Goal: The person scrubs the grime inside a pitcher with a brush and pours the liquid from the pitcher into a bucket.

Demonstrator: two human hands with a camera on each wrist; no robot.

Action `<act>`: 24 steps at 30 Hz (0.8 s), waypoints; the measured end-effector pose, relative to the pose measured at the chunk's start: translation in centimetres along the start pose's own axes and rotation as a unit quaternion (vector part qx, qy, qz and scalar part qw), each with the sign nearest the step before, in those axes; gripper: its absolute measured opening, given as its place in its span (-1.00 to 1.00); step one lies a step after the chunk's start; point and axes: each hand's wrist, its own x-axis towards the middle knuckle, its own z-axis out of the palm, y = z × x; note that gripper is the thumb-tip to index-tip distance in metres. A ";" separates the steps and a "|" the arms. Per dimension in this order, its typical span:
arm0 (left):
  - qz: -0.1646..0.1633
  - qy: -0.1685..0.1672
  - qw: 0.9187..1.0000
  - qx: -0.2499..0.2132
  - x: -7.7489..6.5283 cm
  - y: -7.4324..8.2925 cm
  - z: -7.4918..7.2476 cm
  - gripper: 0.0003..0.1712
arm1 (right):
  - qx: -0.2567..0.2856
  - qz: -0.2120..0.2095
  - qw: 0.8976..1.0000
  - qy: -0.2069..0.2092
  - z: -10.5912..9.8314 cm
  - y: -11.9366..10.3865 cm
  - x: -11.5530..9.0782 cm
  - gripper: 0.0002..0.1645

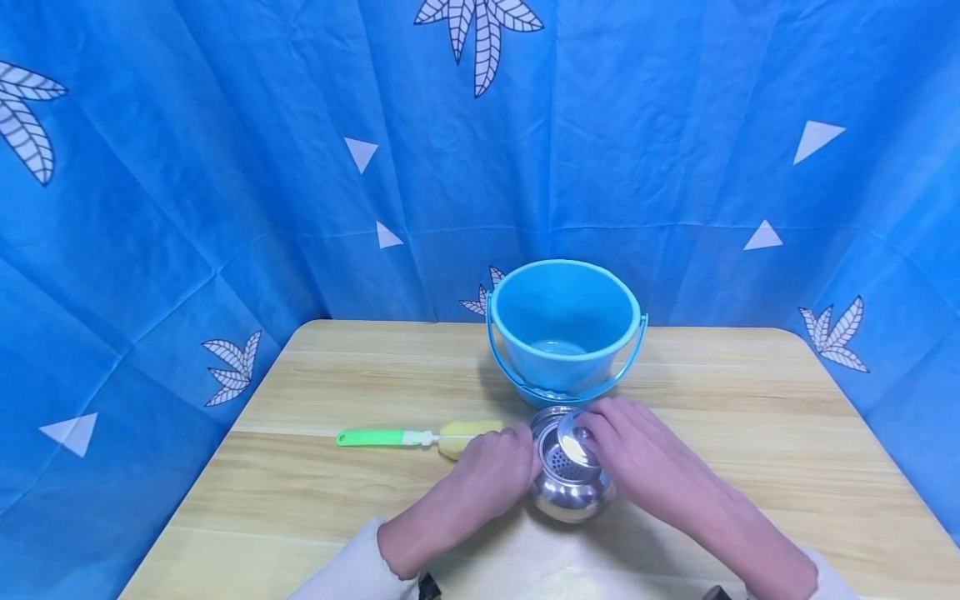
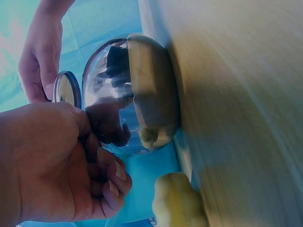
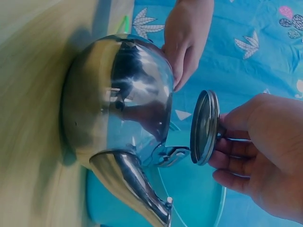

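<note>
A shiny steel teapot stands upright on the table, its mouth uncovered and a perforated strainer inside. Its curved spout and a small bracket by the rim show in the right wrist view. My left hand is at the teapot's left side, fingers curled and thumb and forefinger gripping at its upper edge; the exact part held is hidden. With my right hand I pinch the round steel lid by its knob. The lid is tilted over the mouth's right side, apart from the rim.
A light blue bucket with its handle lowered stands just behind the teapot. Left of the teapot lies a bottle brush with a green handle and yellow sponge head, partly behind my left hand. A blue curtain surrounds the wooden table.
</note>
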 end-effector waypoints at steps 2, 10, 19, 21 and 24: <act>0.001 -0.002 1.000 0.003 0.0 0.0 0.0 -0.60 | 0.003 0.003 1.000 0.004 -0.1 0.2 -0.1 -0.69; -0.011 -0.012 1.000 -0.004 0.1 0.2 -0.2 -0.62 | 0.011 0.005 1.000 0.013 -0.4 0.7 -0.4 -0.65; -0.015 -0.007 1.000 -0.008 0.0 0.2 -0.3 -0.62 | 0.012 0.006 1.000 0.027 -0.8 1.5 -1.0 -0.66; -0.016 -0.010 1.000 -0.008 0.0 0.1 -0.2 -0.62 | 0.011 0.008 1.000 0.028 -0.9 1.6 -1.1 -0.68; -0.014 -0.012 1.000 -0.006 0.0 0.1 -0.2 -0.62 | 0.007 0.018 1.000 0.016 -0.9 1.8 -1.3 -0.67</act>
